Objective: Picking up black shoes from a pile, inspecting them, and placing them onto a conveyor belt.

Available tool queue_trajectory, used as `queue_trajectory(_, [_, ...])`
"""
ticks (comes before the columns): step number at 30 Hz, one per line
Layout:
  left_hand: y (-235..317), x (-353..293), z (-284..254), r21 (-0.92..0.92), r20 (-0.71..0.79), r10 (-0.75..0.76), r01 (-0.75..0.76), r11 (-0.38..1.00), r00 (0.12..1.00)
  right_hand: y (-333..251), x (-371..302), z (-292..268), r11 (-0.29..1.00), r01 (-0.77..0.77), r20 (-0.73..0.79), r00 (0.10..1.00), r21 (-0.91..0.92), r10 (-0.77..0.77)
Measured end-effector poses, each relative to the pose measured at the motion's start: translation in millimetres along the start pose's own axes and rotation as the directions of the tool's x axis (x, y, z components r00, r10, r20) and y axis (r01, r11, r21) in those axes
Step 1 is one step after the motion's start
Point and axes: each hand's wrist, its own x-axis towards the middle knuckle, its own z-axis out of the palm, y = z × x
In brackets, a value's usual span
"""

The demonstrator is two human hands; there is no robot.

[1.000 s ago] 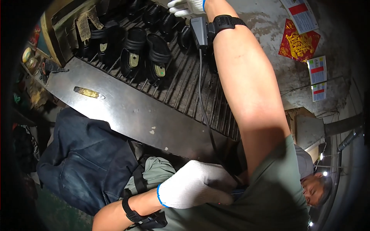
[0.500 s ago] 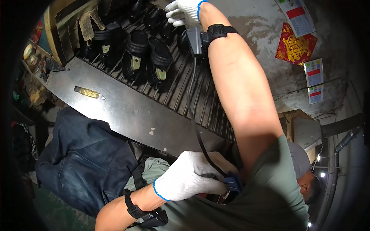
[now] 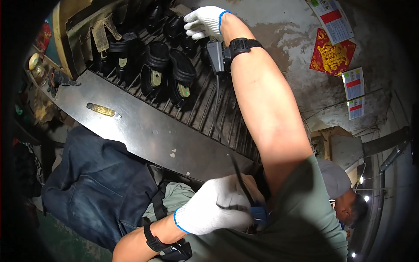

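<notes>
My left hand (image 3: 214, 205), in a white knit glove with a blue cuff, is closed at my chest around a blue plug-like piece (image 3: 259, 212). A black cable (image 3: 240, 179) runs up from there toward a grey device (image 3: 215, 56) strapped on my right forearm. My fingertips and part of the blue piece are hidden or blurred. Stretched out at the top, my right hand (image 3: 204, 22) wears a matching glove. Its fingers are loosely bent and apart, with nothing seen in them, near several black shoes (image 3: 183, 72) on a slatted rack (image 3: 205, 118).
A short blade with a yellow-wrapped handle (image 3: 102, 109) lies on the metal ledge (image 3: 144, 135) before the rack. Dark blue cloth (image 3: 96, 183) hangs at the left. The stained wall (image 3: 283, 48) carries paper notices and a red ornament (image 3: 333, 52). Another person (image 3: 345, 192) is at the right.
My right arm has shifted slightly left in the picture, and its hand a little lower. The cable and blue piece by my left hand have moved slightly and blur. The hold looks the same.
</notes>
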Motion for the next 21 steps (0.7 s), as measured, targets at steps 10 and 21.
queue_trajectory(10, [7.1,-8.6,12.5,-0.240,0.055,-0.367,0.369,0.898,0.928,0.5,-1.3,-3.4,0.999,0.015,-0.016,1.000,0.035,-0.014])
queue_trajectory(21, [4.4,-1.3,14.4,0.182,0.085,-0.026,0.010,0.983,0.996,14.7,51.2,-7.3,0.998,-0.038,0.043,0.998,0.040,0.036])
